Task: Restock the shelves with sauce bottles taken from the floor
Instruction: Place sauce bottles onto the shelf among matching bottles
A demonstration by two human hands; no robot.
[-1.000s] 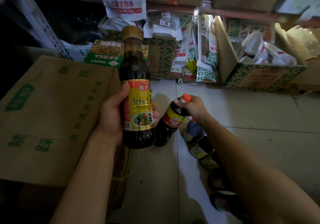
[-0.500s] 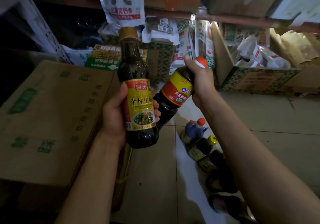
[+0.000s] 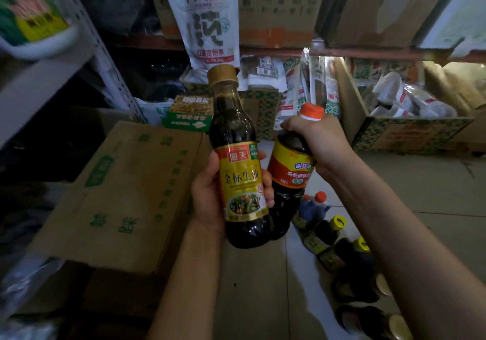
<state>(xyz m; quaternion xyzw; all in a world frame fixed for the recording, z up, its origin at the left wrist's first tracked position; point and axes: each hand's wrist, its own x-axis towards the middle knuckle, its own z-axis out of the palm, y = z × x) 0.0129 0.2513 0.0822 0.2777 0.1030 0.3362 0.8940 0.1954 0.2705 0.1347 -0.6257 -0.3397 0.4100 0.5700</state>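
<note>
Left hand (image 3: 210,195) wrapped round gold-capped soy bottle (image 3: 238,160), upright, right hand (image 3: 319,142) gripping orange-capped bottle (image 3: 289,179) at its neck, bottles apparently touching, more bottles (image 3: 331,237) on floor (image 3: 420,195).

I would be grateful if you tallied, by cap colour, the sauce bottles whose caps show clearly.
Gold cap: 1, gold-capped dark bottle in the left hand.
Orange cap: 2, orange-capped dark bottle in the right hand; orange-capped floor bottle.
Yellow cap: 2, nearer yellow-capped floor bottle; farther yellow-capped floor bottle.
Total: 5; dimmer floor bottles uncounted.
</note>
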